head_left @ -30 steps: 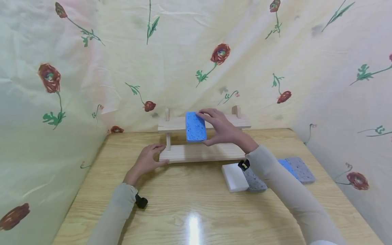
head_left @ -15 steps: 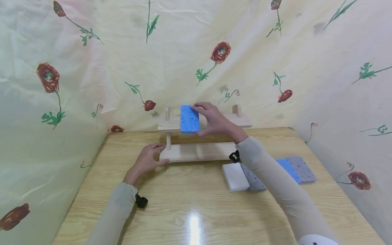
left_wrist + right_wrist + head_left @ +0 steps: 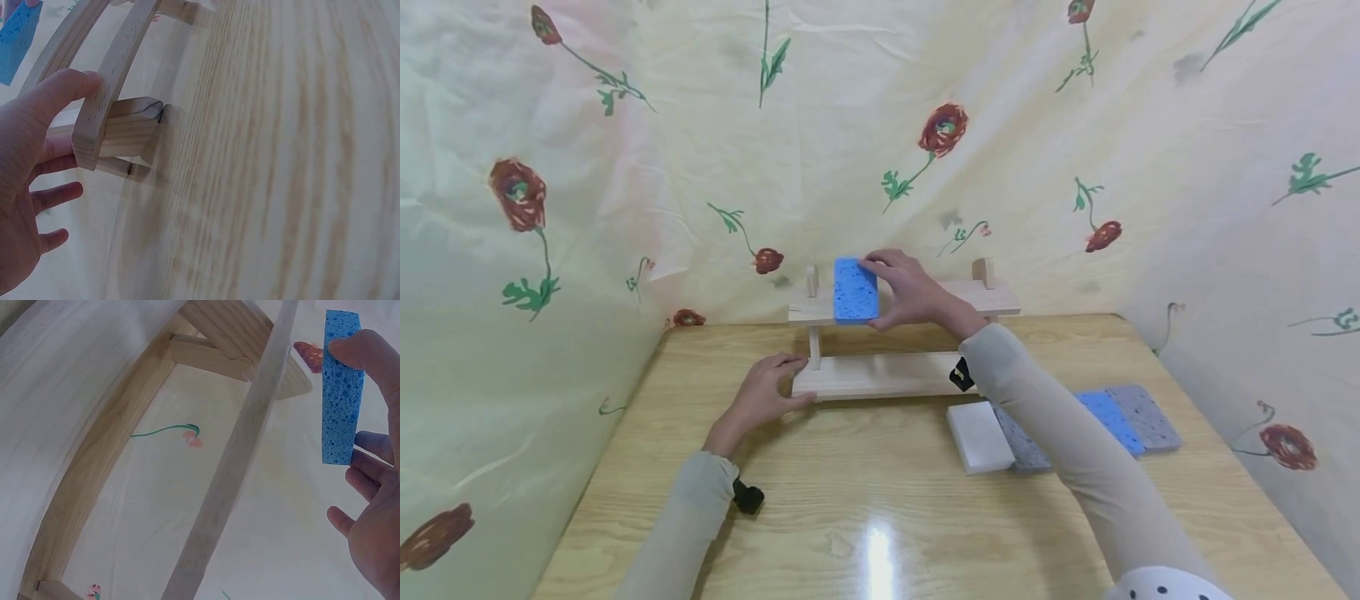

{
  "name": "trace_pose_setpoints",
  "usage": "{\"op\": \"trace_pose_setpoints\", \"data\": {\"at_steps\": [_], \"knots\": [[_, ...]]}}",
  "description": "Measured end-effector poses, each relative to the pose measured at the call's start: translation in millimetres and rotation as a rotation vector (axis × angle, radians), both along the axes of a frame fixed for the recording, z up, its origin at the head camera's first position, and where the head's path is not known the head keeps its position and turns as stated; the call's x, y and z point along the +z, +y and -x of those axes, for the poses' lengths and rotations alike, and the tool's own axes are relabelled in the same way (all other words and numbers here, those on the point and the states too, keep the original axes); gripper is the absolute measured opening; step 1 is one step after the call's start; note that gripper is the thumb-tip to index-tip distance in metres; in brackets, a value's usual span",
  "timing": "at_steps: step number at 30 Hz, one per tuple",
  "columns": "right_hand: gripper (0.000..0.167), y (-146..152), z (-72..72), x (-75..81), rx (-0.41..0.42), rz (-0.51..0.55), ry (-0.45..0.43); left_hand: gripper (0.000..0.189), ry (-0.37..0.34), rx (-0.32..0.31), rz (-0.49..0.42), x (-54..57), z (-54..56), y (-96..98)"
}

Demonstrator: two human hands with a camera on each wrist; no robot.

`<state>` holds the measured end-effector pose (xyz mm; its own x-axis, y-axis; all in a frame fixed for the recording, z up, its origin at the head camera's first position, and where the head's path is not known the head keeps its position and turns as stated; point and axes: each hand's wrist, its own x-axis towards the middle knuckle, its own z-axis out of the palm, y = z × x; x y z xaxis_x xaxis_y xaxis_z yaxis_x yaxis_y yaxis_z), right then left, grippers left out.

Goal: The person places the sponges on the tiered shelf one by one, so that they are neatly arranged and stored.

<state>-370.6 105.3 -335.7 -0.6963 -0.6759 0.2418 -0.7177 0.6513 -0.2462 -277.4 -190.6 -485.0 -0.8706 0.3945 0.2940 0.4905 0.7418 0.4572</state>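
My right hand (image 3: 913, 292) pinches a blue sponge (image 3: 854, 292) by its right side, thumb low and fingers high. The sponge stands upright in front of the upper board of a small two-tier wooden shelf (image 3: 887, 377), toward its left end. In the right wrist view the sponge (image 3: 341, 394) appears edge-on between thumb and fingers, apart from the boards. With thumb and index finger, my left hand (image 3: 763, 390) grips the left end of the lower board. The left wrist view shows the thumb over the edge of that board (image 3: 112, 81), the other fingers spread loosely.
Right of the shelf's front lie a white sponge (image 3: 980, 437) and a grey sponge (image 3: 1024, 442), partly under the right forearm. Further right are another blue sponge (image 3: 1111, 419) and a grey one (image 3: 1144, 418). A flowered cloth (image 3: 850, 150) hangs behind and beside the table (image 3: 820, 500).
My right hand has carried the blue sponge left and slightly up, toward the upper board's left end. The left hand has kept its hold on the shelf.
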Motion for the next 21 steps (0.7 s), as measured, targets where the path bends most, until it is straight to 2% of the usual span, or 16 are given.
{"op": "trace_pose_setpoints", "data": {"at_steps": [10,21], "knots": [[0.106,-12.4,8.1,-5.6,-0.035,-0.036,-0.073,0.07,0.025,-0.008,0.002,-3.3,1.7,-2.5],[0.106,-21.5,18.5,-14.3,-0.032,-0.03,-0.084,0.071,0.01,-0.001,0.007,-6.4,5.0,-3.2]]}}
